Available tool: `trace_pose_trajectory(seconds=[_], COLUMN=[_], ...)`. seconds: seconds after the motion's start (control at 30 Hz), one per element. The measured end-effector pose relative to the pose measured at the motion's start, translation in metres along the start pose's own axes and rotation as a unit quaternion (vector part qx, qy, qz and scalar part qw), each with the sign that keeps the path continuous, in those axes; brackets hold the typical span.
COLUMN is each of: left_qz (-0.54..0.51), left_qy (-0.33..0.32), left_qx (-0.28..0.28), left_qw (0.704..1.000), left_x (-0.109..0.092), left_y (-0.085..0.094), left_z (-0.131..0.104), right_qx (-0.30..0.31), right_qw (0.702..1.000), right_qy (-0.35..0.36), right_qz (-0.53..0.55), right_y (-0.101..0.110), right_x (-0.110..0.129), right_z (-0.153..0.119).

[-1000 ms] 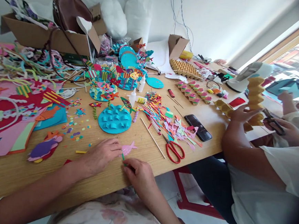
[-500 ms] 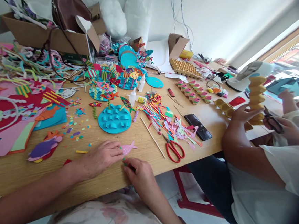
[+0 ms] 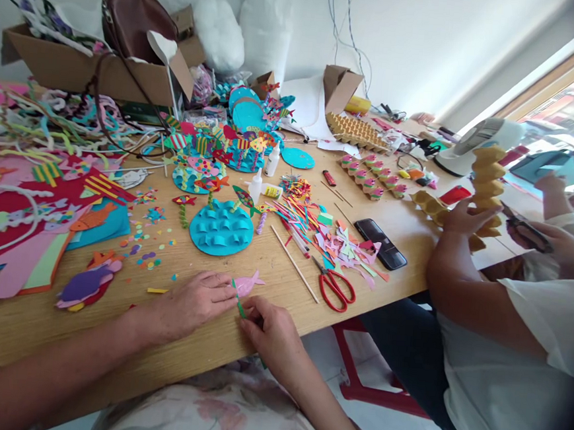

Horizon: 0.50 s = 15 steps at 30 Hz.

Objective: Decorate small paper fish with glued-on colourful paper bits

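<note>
Near the table's front edge lies a small pink paper fish [image 3: 248,284], its tail pointing right. My left hand [image 3: 202,301] presses the fish's head end down with closed fingertips, hiding that part. A thin green paper strip [image 3: 238,300] crosses the fish beside those fingertips. The strip's near end is pinched between the thumb and finger of my right hand [image 3: 269,326]. Beyond my hands sits a round blue paper base [image 3: 221,228] with raised loops. Paper fish on twisted stems stand at its back.
Red-handled scissors [image 3: 337,290], a wooden stick [image 3: 294,263] and a phone [image 3: 381,243] lie to the right. Glue bottles [image 3: 255,187] stand behind the base. Stacked foam shapes [image 3: 87,285] lie left. A co-worker cuts a yellow egg carton [image 3: 487,178] with black scissors [image 3: 527,232].
My right hand has drawn slightly down and right with the green strip, so more of it shows. My left hand stays on the fish. The co-worker's scissors have shifted slightly.
</note>
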<state>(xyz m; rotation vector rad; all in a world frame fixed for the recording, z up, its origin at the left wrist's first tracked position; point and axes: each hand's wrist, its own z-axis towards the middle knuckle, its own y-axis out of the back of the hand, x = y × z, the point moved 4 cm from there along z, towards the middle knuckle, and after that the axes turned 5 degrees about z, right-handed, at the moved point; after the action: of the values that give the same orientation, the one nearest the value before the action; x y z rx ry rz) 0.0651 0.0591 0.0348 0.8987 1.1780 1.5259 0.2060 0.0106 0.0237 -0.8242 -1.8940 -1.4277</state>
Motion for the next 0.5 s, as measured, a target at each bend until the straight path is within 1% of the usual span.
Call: trace_pose_trajectory(seconds=[0.07,0.23,0.4,0.5], left_qz=[0.005,0.028,0.048,0.043], left_qy=[-0.006,-0.018,-0.024,-0.014], left_qx=[-0.004,-0.011,-0.024,-0.022], left_qw=[1.000,0.999,0.998,0.999], left_x=[0.000,-0.001,-0.004,-0.005], left_y=[-0.001,-0.005,-0.004,-0.003], left_z=[0.000,-0.001,-0.003,-0.004], right_qx=[-0.004,0.010,0.028,0.035], right_qw=[1.000,1.000,0.999,0.999], right_qy=[-0.006,0.001,-0.002,0.006], right_qz=[0.004,-0.013,-0.040,-0.002], right_y=[0.000,0.002,0.020,0.031], right_x=[-0.002,0.001,0.003,0.001], right_z=[0.001,0.006,0.013,0.012])
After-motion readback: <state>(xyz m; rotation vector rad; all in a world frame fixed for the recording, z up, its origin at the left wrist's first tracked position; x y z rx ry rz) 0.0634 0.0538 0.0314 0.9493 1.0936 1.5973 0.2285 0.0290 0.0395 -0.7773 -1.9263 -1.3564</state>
